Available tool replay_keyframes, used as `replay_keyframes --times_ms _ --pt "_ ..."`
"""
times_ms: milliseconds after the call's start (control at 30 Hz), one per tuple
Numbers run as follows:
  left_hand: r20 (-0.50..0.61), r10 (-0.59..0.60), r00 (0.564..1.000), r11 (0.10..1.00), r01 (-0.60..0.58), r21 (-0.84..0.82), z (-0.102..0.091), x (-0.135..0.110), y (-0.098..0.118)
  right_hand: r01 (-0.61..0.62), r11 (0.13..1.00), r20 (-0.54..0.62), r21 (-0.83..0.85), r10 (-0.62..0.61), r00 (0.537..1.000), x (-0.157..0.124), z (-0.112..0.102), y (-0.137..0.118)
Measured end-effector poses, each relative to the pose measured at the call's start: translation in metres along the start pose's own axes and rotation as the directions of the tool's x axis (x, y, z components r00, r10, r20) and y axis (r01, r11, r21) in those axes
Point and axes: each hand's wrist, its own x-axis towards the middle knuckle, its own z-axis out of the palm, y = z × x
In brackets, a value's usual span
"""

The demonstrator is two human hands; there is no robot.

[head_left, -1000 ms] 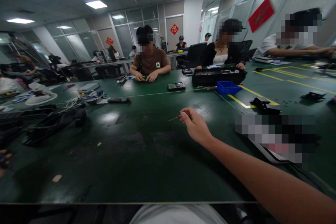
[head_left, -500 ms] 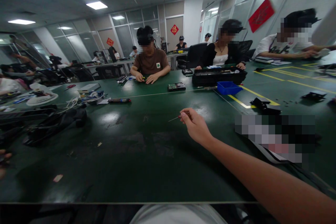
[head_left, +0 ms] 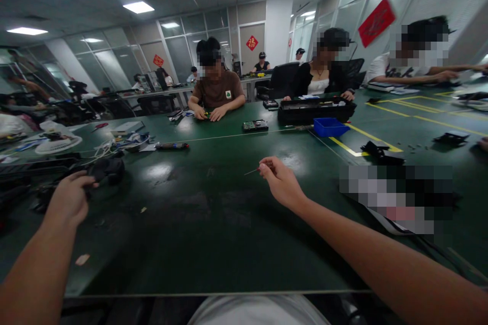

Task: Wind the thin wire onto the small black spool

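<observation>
My right hand (head_left: 281, 183) hovers over the middle of the green table (head_left: 213, 218), its fingers pinched on a thin screwdriver (head_left: 254, 169) with a red grip and a fine metal tip pointing left. My left hand (head_left: 68, 198) reaches out at the left to a pile of black parts (head_left: 102, 170). Its fingers curl over the black piece nearest it. Whether they grip it I cannot make out.
A blurred dark device (head_left: 396, 198) lies right of my right hand. Farther back are a blue bin (head_left: 330, 126), a long black tray (head_left: 315, 108), a circuit board (head_left: 256, 125) and a dark screwdriver (head_left: 171, 145). Cables and a white dish (head_left: 57, 143) sit left. Other people work across the table.
My left arm has come into view from the lower left and reached forward to the black parts. My right hand has stayed in place with the screwdriver.
</observation>
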Motion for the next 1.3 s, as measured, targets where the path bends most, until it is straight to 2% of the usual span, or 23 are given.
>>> replay_keyframes --times_ms 100,200,300,367,467,567,700,767,867,900,1100,1300 --pt "0.124 -0.106 0.987 0.954 0.136 -0.268 0.036 -0.006 0.004 -0.017 1.0 0.013 0.015 0.017 1.0 -0.002 -0.001 -0.004" --pt "0.268 -0.025 0.963 0.902 0.137 -0.409 0.073 -0.03 0.019 -0.015 1.0 0.029 0.009 0.015 0.999 -0.002 -0.003 -0.008" --pt "0.472 0.109 0.875 0.884 0.131 -0.449 0.11 -0.064 0.034 -0.007 0.999 0.042 -0.04 0.009 0.999 -0.001 -0.005 -0.011" --pt "0.55 0.186 0.814 0.875 0.118 -0.47 0.135 -0.088 0.041 0.001 0.998 0.04 -0.066 0.001 0.999 -0.001 -0.007 -0.011" --pt "0.664 0.27 0.697 0.871 0.117 -0.477 0.167 -0.128 0.047 0.027 0.997 0.027 -0.066 -0.025 0.999 -0.001 -0.007 -0.01" --pt "0.731 0.343 0.589 0.906 -0.003 -0.423 0.189 -0.168 0.045 0.063 0.997 -0.01 -0.042 -0.064 0.998 -0.002 -0.008 -0.009" --pt "0.702 0.478 0.528 0.875 -0.363 -0.322 0.197 -0.201 0.034 0.1 0.991 -0.15 0.089 -0.086 0.985 -0.003 -0.009 -0.01" --pt "0.713 0.504 0.487 0.846 -0.447 -0.292 0.196 -0.203 0.027 0.123 0.981 -0.213 0.151 -0.089 0.973 -0.003 -0.01 -0.011" --pt "0.745 0.525 0.411 0.817 -0.49 -0.304 0.193 -0.195 0.018 0.15 0.969 -0.22 0.195 -0.106 0.97 -0.003 -0.009 -0.01" --pt "0.747 0.532 0.398 0.809 -0.499 -0.31 0.192 -0.191 0.016 0.152 0.966 -0.206 0.208 -0.109 0.973 -0.004 -0.008 -0.009" --pt "0.747 0.541 0.386 0.8 -0.509 -0.316 0.191 -0.181 0.012 0.142 0.956 -0.177 0.256 -0.098 0.979 -0.006 -0.005 -0.006" --pt "0.756 0.519 0.399 0.81 -0.512 -0.286 0.19 -0.184 0.013 0.111 0.979 -0.097 0.17 -0.096 0.991 -0.005 -0.003 -0.003"
